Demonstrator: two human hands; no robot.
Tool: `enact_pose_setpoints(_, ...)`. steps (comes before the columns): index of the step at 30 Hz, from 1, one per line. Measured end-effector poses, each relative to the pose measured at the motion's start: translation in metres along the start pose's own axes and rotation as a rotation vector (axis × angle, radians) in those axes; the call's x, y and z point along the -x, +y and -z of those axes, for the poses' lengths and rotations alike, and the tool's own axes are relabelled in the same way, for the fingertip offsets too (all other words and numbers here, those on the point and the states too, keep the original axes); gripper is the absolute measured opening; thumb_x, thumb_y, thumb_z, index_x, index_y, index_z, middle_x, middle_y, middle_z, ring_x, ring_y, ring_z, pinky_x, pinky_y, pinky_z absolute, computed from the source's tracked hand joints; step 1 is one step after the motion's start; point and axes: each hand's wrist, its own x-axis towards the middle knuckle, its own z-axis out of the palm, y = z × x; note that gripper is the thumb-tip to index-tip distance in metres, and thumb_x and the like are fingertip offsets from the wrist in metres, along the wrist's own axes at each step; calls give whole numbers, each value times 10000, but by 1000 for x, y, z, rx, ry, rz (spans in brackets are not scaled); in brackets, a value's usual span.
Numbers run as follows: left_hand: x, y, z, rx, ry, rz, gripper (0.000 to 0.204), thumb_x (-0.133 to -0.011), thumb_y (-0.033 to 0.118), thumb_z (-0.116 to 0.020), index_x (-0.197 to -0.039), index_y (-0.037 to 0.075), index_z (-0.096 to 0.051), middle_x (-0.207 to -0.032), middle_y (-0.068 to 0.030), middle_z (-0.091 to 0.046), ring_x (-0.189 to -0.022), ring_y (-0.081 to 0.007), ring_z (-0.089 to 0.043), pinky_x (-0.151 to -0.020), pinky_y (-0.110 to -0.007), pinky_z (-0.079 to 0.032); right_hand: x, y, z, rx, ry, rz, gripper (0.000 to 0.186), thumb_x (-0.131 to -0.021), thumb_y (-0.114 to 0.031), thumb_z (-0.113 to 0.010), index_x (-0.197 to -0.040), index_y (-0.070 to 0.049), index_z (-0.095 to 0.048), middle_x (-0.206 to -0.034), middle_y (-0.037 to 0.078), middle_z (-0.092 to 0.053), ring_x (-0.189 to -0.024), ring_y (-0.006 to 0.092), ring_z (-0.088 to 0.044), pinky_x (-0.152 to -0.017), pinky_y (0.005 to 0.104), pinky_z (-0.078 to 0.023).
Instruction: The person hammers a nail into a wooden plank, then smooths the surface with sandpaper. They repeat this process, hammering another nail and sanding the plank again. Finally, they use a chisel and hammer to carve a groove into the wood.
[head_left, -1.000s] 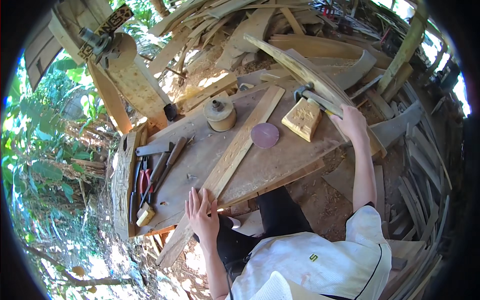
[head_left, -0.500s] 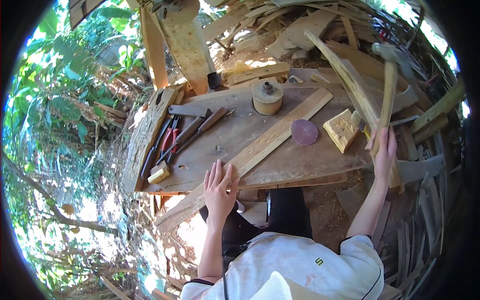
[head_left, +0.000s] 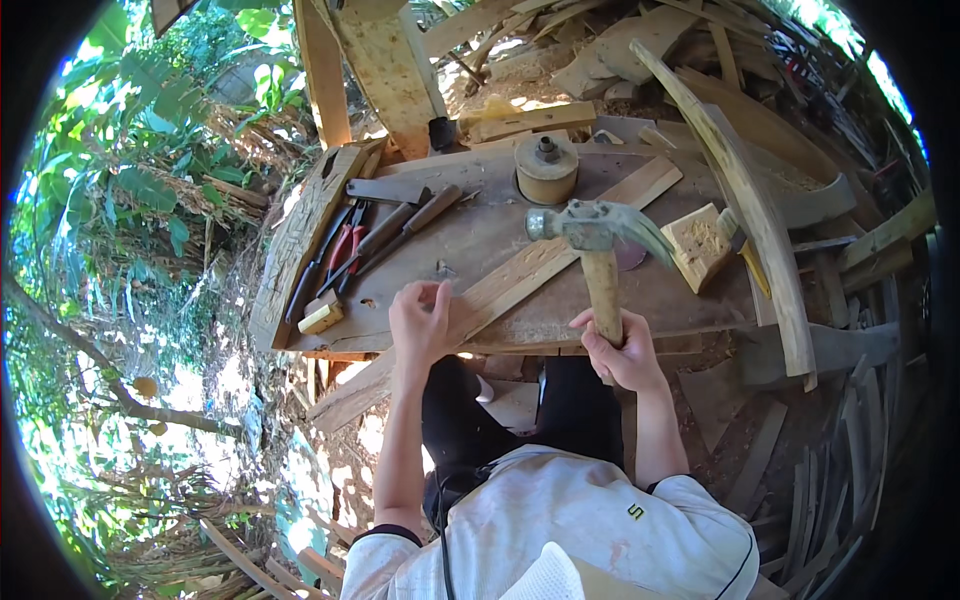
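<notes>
Clasping the hammer (head_left: 597, 242) low, seemingly for leverage, the right hand (head_left: 628, 356) is hovering, the left hand (head_left: 416, 322) curled, its hold unclear.

Head-worn fisheye, downward over workbench (head_left: 480, 235)

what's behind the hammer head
Behind the hammer head: the long board and part of a purple disc. The disc's remainder and a stretch of board are covered.
</notes>
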Motion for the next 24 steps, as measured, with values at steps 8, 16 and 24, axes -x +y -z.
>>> enact_pose_setpoints(8,-48,8,-14,-344,-119,126,287,-844,314,-773,-835,27,-770,-840,-202,-750,-850,-389,-727,-788,-462,-565,-15,27,18,-28,111,-69,238,-1045,-221,-670,-1147,-7,-646,-666,-47,-527,-457,21,-455,-419,223,-383)
enact_pose_setpoints(16,-62,17,-1,-370,-311,177,258,-744,257,-796,-839,18,-777,-889,-229,-760,-895,-377,-745,-857,-438,-583,-17,30,25,-101,136,-86,256,-1050,-233,-663,-1145,3,-629,-650,-48,-489,-443,24,-444,-397,229,-390)
enact_pose_setpoints(24,-68,21,-2,-430,-355,193,272,-719,263,-814,-835,18,-787,-875,-219,-766,-884,-374,-752,-843,-441,-591,-18,31,26,-113,135,-83,275,-1045,-249,-673,-1142,4,-629,-671,-46,-496,-448,21,-444,-395,231,-397)
